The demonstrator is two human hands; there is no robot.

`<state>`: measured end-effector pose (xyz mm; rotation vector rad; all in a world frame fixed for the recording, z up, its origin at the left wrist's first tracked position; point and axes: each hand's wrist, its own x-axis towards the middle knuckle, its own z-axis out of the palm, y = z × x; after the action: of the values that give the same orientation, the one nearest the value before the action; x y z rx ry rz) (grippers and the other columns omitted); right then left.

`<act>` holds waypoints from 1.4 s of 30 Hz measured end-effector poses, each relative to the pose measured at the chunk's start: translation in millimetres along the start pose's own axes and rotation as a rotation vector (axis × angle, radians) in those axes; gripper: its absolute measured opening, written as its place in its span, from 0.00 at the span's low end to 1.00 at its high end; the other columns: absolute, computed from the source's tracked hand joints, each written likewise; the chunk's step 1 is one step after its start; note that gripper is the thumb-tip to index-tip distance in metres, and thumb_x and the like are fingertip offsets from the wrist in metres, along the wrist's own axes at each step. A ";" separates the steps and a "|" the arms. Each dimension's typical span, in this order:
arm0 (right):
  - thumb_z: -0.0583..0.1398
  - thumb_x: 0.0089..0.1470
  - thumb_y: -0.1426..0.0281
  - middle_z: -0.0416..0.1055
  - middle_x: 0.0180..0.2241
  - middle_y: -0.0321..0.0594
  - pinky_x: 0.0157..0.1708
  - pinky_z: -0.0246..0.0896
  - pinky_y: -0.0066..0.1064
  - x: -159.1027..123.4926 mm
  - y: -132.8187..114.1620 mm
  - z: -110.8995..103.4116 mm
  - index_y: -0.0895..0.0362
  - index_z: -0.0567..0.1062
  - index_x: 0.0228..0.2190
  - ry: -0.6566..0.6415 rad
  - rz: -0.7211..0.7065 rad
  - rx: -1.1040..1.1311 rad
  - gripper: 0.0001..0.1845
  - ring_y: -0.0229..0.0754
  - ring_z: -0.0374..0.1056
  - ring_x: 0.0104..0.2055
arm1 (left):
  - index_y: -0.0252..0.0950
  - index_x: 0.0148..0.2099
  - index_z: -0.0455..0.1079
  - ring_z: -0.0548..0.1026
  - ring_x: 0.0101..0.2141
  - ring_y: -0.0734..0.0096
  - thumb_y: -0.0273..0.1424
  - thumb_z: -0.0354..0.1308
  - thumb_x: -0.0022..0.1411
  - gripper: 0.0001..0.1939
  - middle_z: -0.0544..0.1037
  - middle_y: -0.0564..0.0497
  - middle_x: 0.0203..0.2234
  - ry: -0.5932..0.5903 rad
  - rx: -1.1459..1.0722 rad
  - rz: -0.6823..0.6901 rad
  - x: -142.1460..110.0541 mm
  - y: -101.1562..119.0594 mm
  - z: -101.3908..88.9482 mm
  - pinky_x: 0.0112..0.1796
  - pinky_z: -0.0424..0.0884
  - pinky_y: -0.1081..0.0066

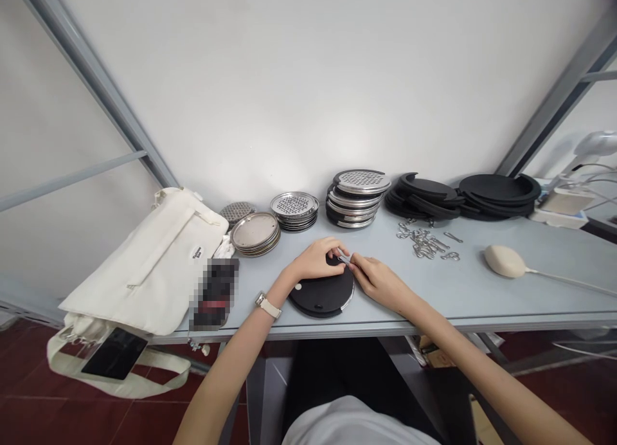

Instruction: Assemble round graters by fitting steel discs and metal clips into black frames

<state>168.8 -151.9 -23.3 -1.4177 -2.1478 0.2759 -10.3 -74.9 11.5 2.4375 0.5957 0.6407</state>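
Observation:
A round black disc [322, 294] with a thin metal rim lies on the grey table [472, 290] in front of me. My left hand [318, 258] rests on its far edge, fingers curled and pinching a small metal clip [343, 258]. My right hand [378, 279] meets it from the right, fingers closed on the same clip at the disc's upper right edge. A watch sits on my left wrist.
Along the wall stand stacks of perforated metal discs [294, 207], plain metal plates [255, 233], metal-and-black discs [357, 197] and black rings [499, 191]. Loose metal clips [427, 242] lie right of my hands. A cream bag [154, 265], a phone [114, 354] and a beige mouse [504, 260] are nearby.

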 end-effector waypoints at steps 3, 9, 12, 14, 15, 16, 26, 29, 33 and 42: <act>0.43 0.63 0.67 0.68 0.26 0.40 0.28 0.54 0.30 0.3 0.4 1.0 0.54 0.61 0.31 0.004 -0.001 -0.009 0.12 0.42 0.63 0.26 | 0.35 0.41 0.69 0.70 0.36 0.71 0.28 0.57 0.52 0.12 0.72 0.51 0.35 0.001 -0.004 0.001 -0.1 -0.6 0.2 0.39 0.68 0.71; 0.43 0.64 0.66 0.67 0.25 0.38 0.28 0.52 0.30 0.4 1.0 1.3 0.54 0.59 0.30 -0.003 -0.008 -0.008 0.11 0.42 0.63 0.27 | 0.35 0.42 0.69 0.70 0.35 0.71 0.27 0.58 0.52 0.13 0.73 0.51 0.35 -0.002 -0.017 -0.018 -0.3 -0.9 0.5 0.39 0.68 0.72; 0.43 0.64 0.66 0.66 0.25 0.38 0.28 0.53 0.30 -0.1 1.3 1.8 0.54 0.58 0.30 -0.001 0.007 -0.008 0.11 0.42 0.63 0.27 | 0.35 0.42 0.69 0.70 0.35 0.72 0.27 0.57 0.52 0.13 0.73 0.51 0.35 0.001 -0.025 -0.008 -0.4 -1.1 0.6 0.39 0.68 0.72; 0.43 0.64 0.65 0.66 0.24 0.38 0.28 0.53 0.30 -0.3 1.5 2.2 0.54 0.58 0.30 0.003 0.019 -0.001 0.11 0.42 0.63 0.26 | 0.34 0.42 0.69 0.70 0.35 0.72 0.27 0.57 0.51 0.13 0.73 0.51 0.35 0.001 -0.023 -0.005 -0.3 -1.3 0.6 0.39 0.68 0.72; 0.43 0.64 0.65 0.66 0.24 0.38 0.28 0.53 0.30 -0.4 1.5 2.2 0.54 0.58 0.30 0.006 0.023 0.001 0.11 0.42 0.63 0.26 | 0.35 0.42 0.69 0.70 0.35 0.72 0.27 0.57 0.51 0.13 0.73 0.51 0.35 0.000 -0.022 -0.007 -0.3 -1.3 0.6 0.39 0.68 0.72; 0.43 0.64 0.65 0.66 0.24 0.38 0.28 0.53 0.30 -0.4 1.5 2.2 0.54 0.59 0.30 0.008 0.022 0.000 0.11 0.42 0.63 0.26 | 0.35 0.42 0.69 0.70 0.35 0.72 0.27 0.57 0.51 0.13 0.73 0.51 0.35 -0.002 -0.020 -0.011 -0.2 -1.4 0.6 0.39 0.68 0.72; 0.43 0.64 0.65 0.68 0.26 0.40 0.29 0.55 0.31 0.1 0.4 0.6 0.54 0.62 0.32 -0.003 -0.005 0.004 0.13 0.42 0.64 0.27 | 0.35 0.42 0.69 0.70 0.36 0.72 0.27 0.57 0.52 0.12 0.73 0.51 0.35 -0.011 -0.026 -0.021 0.1 -1.9 1.3 0.39 0.68 0.72; 0.43 0.64 0.65 0.68 0.26 0.39 0.30 0.56 0.31 0.1 -0.2 -0.4 0.54 0.62 0.32 -0.011 -0.009 0.008 0.13 0.42 0.64 0.28 | 0.35 0.42 0.69 0.70 0.36 0.72 0.26 0.57 0.52 0.13 0.73 0.51 0.36 -0.013 -0.022 -0.016 0.2 -1.9 1.2 0.40 0.68 0.71; 0.42 0.64 0.64 0.68 0.26 0.39 0.30 0.56 0.31 0.0 0.0 -0.6 0.54 0.62 0.32 -0.018 0.003 -0.001 0.13 0.42 0.64 0.28 | 0.34 0.41 0.69 0.70 0.35 0.72 0.27 0.57 0.52 0.12 0.73 0.50 0.36 -0.014 -0.031 0.004 0.2 -1.7 0.9 0.39 0.68 0.72; 0.42 0.64 0.65 0.69 0.27 0.40 0.29 0.55 0.31 0.9 0.8 0.6 0.54 0.63 0.33 -0.026 -0.006 -0.002 0.14 0.42 0.64 0.28 | 0.35 0.41 0.69 0.70 0.36 0.71 0.26 0.57 0.52 0.12 0.73 0.50 0.36 -0.019 -0.021 -0.007 0.5 -1.1 0.7 0.39 0.68 0.71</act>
<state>168.8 -150.7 -23.8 -1.4158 -2.1736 0.2922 -9.8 -74.1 10.5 2.4181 0.5865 0.6170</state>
